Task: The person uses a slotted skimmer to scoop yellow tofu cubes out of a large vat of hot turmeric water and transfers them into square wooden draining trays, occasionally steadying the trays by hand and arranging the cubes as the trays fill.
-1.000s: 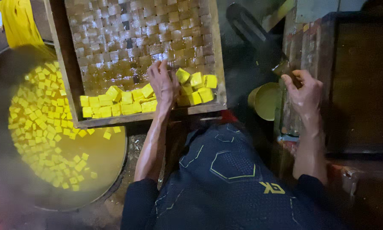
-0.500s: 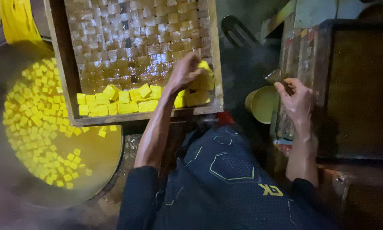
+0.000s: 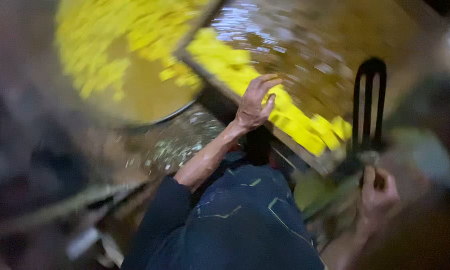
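The whole view is blurred by motion, so small details are not sure. The largest thing is the round dark metal pan of yellow liquid (image 3: 150, 102) in the upper left of the frame, with many small yellow cubes floating in it. Right of it lies the shallow wooden tray (image 3: 225, 90), and along its near edge a row of yellow cubes (image 3: 290, 117) runs as a band from upper left to lower right. The left hand (image 3: 254, 105) is at the middle of the frame, fingers spread and loose, grasping nothing; the band lies just beside its fingertips, on their right. The right hand (image 3: 377, 192), lower right, is clenched around a black looped tool (image 3: 369, 100) that stands upward.
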